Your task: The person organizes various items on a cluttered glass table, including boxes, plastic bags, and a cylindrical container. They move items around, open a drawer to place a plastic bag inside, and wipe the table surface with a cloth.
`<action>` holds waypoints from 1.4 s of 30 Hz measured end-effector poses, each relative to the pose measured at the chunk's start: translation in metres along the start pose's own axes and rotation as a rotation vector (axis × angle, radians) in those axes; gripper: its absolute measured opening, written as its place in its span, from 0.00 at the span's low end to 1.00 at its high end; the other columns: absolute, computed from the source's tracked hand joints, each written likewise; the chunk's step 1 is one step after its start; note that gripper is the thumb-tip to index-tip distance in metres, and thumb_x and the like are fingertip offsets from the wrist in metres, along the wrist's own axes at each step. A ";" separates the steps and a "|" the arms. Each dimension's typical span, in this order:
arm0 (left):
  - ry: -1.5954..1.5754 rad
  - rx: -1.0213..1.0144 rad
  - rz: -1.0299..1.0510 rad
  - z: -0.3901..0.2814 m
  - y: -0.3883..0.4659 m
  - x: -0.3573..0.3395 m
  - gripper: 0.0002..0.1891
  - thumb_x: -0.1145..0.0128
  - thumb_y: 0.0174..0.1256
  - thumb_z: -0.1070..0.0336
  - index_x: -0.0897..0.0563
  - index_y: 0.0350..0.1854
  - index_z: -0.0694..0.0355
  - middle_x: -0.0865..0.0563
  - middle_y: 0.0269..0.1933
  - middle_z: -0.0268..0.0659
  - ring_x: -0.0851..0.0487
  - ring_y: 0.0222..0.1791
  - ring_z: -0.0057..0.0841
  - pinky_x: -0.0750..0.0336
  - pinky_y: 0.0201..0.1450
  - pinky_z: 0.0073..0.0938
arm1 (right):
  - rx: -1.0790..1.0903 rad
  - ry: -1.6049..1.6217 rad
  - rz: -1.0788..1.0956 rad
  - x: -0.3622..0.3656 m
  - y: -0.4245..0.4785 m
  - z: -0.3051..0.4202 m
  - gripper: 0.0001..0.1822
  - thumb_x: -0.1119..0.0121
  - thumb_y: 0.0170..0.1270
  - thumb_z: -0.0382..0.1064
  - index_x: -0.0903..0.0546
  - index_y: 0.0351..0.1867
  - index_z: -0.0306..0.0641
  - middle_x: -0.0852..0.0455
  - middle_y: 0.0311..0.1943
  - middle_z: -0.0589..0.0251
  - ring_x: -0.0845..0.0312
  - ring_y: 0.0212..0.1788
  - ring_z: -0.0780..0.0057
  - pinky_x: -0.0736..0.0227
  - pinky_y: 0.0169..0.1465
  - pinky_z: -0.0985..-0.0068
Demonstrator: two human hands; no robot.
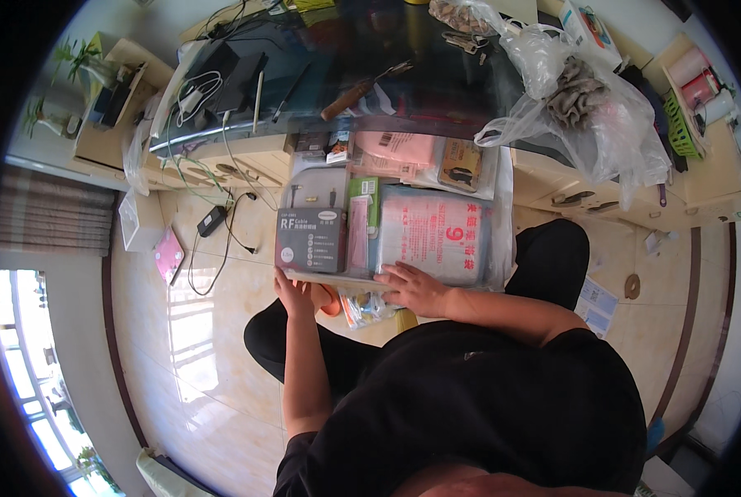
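Note:
An open desk drawer (361, 278) packed with goods stands pulled out over my lap. My left hand (294, 292) grips its front left corner. My right hand (413, 289) rests over the front edge, fingers apart, its tips by a pack of clear plastic bags (429, 239) with red print. On the left of the drawer lies a grey boxed cable (310, 239). Between box and bag pack are a green packet (370, 186) and a narrow pink packet (358, 230). Behind them sit a pink packet (395, 147) and a yellowish card-like pack (460, 164).
Above the drawer, the dark glass desktop (321, 81) carries a wooden-handled tool (349, 99), a white cable (196, 96) and keys (467, 42). Clear plastic bags (600, 124) hang over its right edge. On the floor lie a power adapter (212, 221) and a pink flat object (170, 255).

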State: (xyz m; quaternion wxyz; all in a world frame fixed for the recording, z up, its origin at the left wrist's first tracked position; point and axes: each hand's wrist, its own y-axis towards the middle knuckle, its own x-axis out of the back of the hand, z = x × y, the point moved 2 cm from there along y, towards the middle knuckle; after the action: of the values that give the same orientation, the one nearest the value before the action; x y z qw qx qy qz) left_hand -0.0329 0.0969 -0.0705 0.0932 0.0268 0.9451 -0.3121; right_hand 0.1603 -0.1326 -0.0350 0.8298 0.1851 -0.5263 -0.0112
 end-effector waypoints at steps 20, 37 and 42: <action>-0.197 -0.057 0.352 0.054 -0.058 -0.087 0.51 0.74 0.57 0.18 0.47 0.74 0.55 0.43 0.74 0.38 0.48 0.75 0.37 0.58 0.76 0.42 | -0.108 0.676 -0.019 0.100 -0.012 -0.101 0.14 0.39 0.55 0.30 0.20 0.45 0.38 0.24 0.49 0.61 0.23 0.45 0.64 0.26 0.47 0.67; -0.372 0.049 0.294 0.051 -0.047 -0.106 0.53 0.75 0.55 0.16 0.42 0.72 0.57 0.38 0.72 0.41 0.42 0.72 0.40 0.53 0.75 0.42 | -0.201 0.620 0.014 0.082 -0.013 -0.111 0.15 0.39 0.50 0.27 0.18 0.42 0.40 0.22 0.46 0.64 0.23 0.42 0.66 0.26 0.45 0.68; -0.388 0.008 0.247 0.055 -0.050 -0.088 0.47 0.73 0.61 0.22 0.45 0.73 0.55 0.39 0.72 0.40 0.42 0.72 0.40 0.50 0.74 0.40 | -0.127 0.535 -0.036 0.074 0.002 -0.109 0.14 0.40 0.49 0.27 0.18 0.40 0.39 0.21 0.44 0.62 0.23 0.41 0.63 0.27 0.44 0.66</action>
State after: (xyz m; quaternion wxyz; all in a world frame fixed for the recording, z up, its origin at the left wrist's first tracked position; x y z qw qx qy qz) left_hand 0.0567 0.0252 -0.0675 0.3106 0.0821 0.8978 -0.3012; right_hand 0.2885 -0.1138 -0.0114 0.9489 0.1383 -0.2833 -0.0096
